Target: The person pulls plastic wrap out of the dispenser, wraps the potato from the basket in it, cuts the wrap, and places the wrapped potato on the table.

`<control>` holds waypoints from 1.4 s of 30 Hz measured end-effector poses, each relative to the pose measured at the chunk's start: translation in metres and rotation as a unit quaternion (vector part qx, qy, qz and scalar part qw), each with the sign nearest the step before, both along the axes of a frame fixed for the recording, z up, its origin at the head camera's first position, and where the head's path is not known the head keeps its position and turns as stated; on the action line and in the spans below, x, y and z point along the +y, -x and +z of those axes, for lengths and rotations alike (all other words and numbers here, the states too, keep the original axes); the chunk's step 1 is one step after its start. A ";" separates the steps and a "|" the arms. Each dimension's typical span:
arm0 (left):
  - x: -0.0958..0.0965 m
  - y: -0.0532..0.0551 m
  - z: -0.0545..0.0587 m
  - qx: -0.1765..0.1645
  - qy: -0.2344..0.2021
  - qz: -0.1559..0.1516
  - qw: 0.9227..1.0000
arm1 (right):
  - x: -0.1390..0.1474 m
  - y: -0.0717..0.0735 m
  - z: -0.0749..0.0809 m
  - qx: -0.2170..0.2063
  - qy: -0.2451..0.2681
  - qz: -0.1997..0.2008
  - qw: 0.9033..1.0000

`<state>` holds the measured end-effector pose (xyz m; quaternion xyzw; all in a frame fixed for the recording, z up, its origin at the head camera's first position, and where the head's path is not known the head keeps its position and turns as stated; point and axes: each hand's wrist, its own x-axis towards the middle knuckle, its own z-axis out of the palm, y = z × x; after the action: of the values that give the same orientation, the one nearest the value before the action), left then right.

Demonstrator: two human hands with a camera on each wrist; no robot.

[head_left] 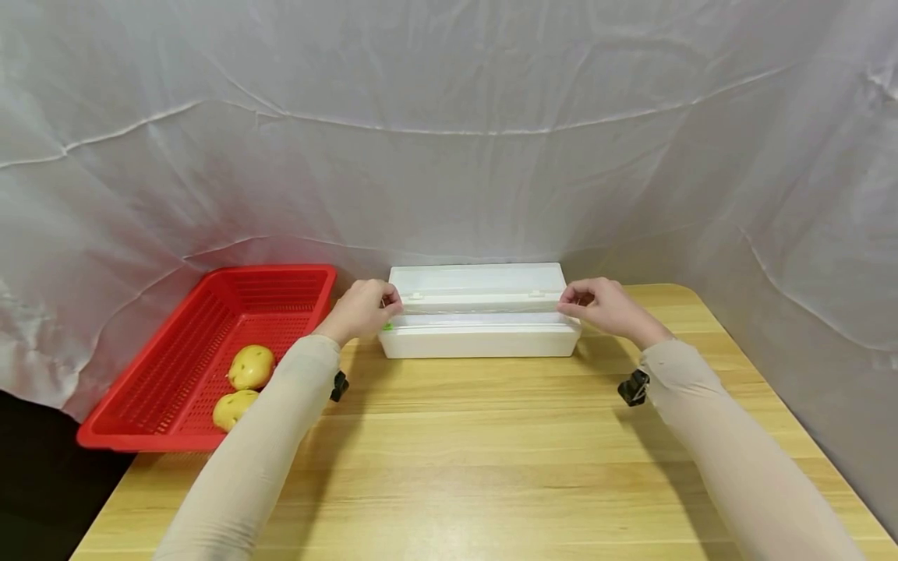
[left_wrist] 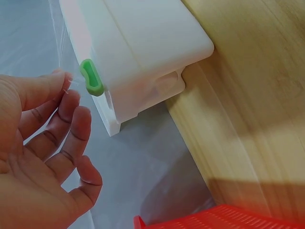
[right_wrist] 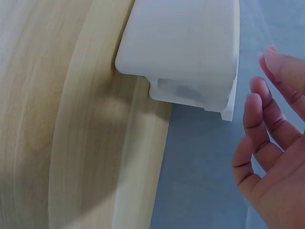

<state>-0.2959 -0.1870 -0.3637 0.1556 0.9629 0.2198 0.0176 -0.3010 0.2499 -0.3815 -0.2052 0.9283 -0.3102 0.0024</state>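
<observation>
A long white box stands at the far edge of the wooden surface, midway between the person's two hands. Its lid is raised and lies back against the grey fabric behind. A green piece is seated on the box's upper edge at the left end.

The left hand is at the box's left end. Its thumb and index finger are closed to a narrow pinch on clear film; the remaining fingers are loosely bent and spread apart. The right hand is at the opposite end, thumb and index fingertips together on the film, which is faint in that wrist view; its other fingers are likewise bent and separate. The film spans between the hands, above the box opening. Its exact extent cannot be determined owing to its transparency.

To the left, a red perforated basket sits at the side of the surface. It contains one yellow potato and a second potato nearer the person, the latter partly hidden by the left sleeve. A right sleeve of the same beige covers the other forearm. A small black device shows at each wrist.
</observation>
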 end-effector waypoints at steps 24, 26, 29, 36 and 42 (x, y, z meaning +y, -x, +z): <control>-0.003 0.010 0.011 0.039 -0.011 -0.007 0.999 | 0.001 0.006 0.013 0.003 0.007 -0.019 1.000; -0.003 0.010 0.013 0.037 -0.013 -0.007 0.999 | 0.001 0.007 0.014 0.005 0.009 -0.019 1.000; -0.003 0.011 0.016 0.034 -0.015 -0.006 0.999 | 0.000 0.007 0.017 0.003 0.012 -0.020 1.000; -0.003 0.014 0.021 0.034 -0.018 -0.005 0.999 | 0.000 0.009 0.022 0.002 0.020 -0.022 1.000; -0.004 0.015 0.028 0.040 -0.010 -0.009 0.999 | 0.000 0.009 0.027 0.002 0.020 -0.023 1.000</control>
<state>-0.3105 -0.1906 -0.3360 0.1732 0.9590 0.2232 -0.0205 -0.3105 0.2498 -0.3540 -0.1841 0.9266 -0.3278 -0.0111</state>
